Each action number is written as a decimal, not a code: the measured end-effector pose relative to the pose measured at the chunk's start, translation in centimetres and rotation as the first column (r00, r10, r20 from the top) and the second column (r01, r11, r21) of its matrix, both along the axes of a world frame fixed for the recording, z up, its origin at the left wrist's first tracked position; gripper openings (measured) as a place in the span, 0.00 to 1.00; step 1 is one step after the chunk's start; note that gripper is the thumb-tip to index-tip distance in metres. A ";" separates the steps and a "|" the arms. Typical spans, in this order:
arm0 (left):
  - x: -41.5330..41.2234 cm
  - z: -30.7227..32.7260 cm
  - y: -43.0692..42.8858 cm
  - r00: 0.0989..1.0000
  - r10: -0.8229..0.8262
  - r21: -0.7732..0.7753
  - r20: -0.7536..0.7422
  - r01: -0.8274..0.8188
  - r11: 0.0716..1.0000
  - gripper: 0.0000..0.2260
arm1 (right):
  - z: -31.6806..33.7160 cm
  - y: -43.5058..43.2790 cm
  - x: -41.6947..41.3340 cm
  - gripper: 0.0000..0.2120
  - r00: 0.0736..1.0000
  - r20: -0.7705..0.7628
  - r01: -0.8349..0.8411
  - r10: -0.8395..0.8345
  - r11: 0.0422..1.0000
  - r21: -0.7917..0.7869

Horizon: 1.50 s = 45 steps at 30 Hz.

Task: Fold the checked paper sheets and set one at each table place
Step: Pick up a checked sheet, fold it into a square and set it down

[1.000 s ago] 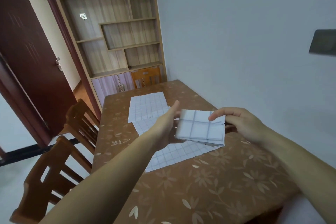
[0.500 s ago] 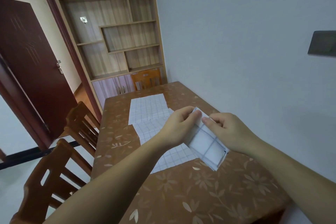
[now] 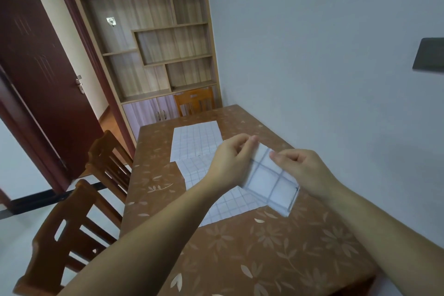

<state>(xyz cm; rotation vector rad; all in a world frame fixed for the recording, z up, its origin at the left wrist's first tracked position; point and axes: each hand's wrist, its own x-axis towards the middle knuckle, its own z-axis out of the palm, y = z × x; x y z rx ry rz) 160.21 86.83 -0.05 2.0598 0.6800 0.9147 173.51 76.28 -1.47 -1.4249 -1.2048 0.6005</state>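
Folded checked paper sheet [image 3: 271, 182], held in both hands above the table.

White paper with a grey grid, folded to a small, several-layered rectangle, tilted with one corner down, held in the air over the right edge of the nearer flat sheet [image 3: 195, 172]. The left hand [image 3: 230, 163] has its fingers curled and pinches the upper left corner; the right hand [image 3: 302, 170] pinches the upper edge between thumb and forefinger, its other fingers curled. A second flat checked sheet [image 3: 195, 139] lies farther up the table, its near edge meeting the first. The table [image 3: 264, 247] has a brown covering with a pale flower-and-leaf print and stands against a grey wall [image 3: 312, 43] bearing a dark panel [image 3: 428, 54]. Two wooden chairs [image 3: 105, 163] [image 3: 67, 235] stand along the left side, a third [image 3: 194, 101] at the far end. Beyond are a wooden shelf unit [image 3: 156, 43] and an open dark red door [image 3: 43, 79].
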 end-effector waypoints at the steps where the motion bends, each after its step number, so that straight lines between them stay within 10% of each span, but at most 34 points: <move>1: 0.1 0.0 0.1 0.998 0.042 -0.022 0.043 -0.041 0.999 0.15 | -0.2 -0.1 -0.1 0.11 0.974 -0.220 -0.056 0.054 0.998 -0.004; 3: 0.1 -0.1 0.3 0.986 0.127 -0.069 0.110 -0.120 0.990 0.15 | -1.1 -0.3 -0.1 0.12 0.864 -0.485 -0.161 0.137 0.987 -0.008; 13: -2.9 -1.5 0.4 0.988 0.153 -0.230 0.036 -0.141 0.963 0.11 | -1.7 0.8 0.4 0.04 0.989 -0.149 0.000 -0.018 0.993 -0.121; 20: -6.6 -3.0 1.1 0.984 -0.166 -0.399 -0.070 0.125 0.908 0.12 | -1.8 2.8 -0.6 0.07 0.722 -0.677 0.166 -0.145 0.986 -0.033; 29: -10.3 -10.7 2.2 0.999 0.033 -0.616 0.038 -0.003 0.788 0.13 | -8.0 2.4 -8.6 0.07 0.976 -0.210 -0.021 -0.061 0.931 -0.364; 36: -9.9 -16.6 1.3 0.998 0.001 -0.849 0.062 0.053 0.525 0.07 | -13.0 -1.1 -8.0 0.10 0.962 -0.245 -0.051 -0.119 0.805 -0.591; 45: -7.4 -23.8 -1.1 0.974 -0.123 -0.865 -0.188 -0.105 0.491 0.12 | -20.9 -3.2 -2.9 0.07 0.936 -0.216 0.016 -0.278 0.646 -0.763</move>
